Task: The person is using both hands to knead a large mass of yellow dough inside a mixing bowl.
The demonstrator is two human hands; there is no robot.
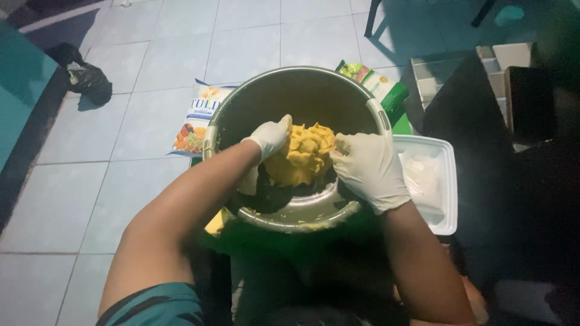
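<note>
A large metal pot [284, 96] stands in front of me on a green surface. Inside it lies a lump of yellow dough [301, 154]. My left hand [269, 139], in a white glove, presses against the dough's left side. The gloved right hand [370, 169] grips the dough from the right, fingers curled over the pot's near rim. Both forearms reach in from below.
A white plastic tray [444, 181] with white powder sits right of the pot. A printed white packet [196, 118] lies on the tiled floor at left, a green packet [377, 84] behind the pot. A dark bag [90, 81] rests far left. Dark furniture stands at right.
</note>
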